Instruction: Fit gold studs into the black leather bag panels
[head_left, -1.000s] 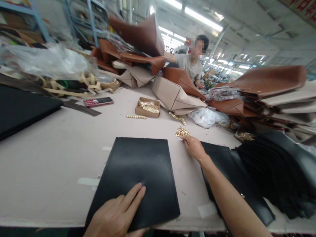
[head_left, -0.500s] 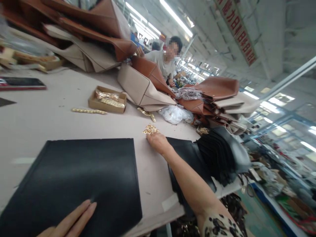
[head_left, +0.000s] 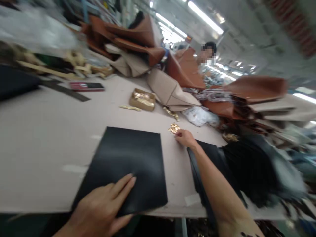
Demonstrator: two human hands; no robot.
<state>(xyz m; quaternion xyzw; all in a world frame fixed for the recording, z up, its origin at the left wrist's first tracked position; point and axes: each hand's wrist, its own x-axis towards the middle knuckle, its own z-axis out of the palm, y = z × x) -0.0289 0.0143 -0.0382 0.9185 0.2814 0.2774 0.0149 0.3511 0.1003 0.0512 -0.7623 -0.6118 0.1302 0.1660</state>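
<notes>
My left hand [head_left: 106,200] rests on a black leather panel [head_left: 133,154], its fingers stretched out flat and its thumb apart by the panel's near edge. Beyond the panel's far right corner, my right hand [head_left: 185,137] is at the edge of a small pile of gold metal pieces [head_left: 174,127]. Its fingertips are pinched together, and whatever is between them is too small to make out. Under my right forearm lie more black panels [head_left: 206,158].
Behind the pile are a cardboard box [head_left: 142,99] of gold pieces, a gold strip [head_left: 130,108] and a clear plastic bag [head_left: 201,116]. Brown and beige bags [head_left: 172,89] line the back. A phone [head_left: 87,86] lies far left; a black stack [head_left: 249,171] stands right. Behind is a person [head_left: 208,52].
The view has swung left, so the scene sits further right. My left hand shows more fully on the panel. My right hand's fingers have drawn slightly back along the gold pile's edge.
</notes>
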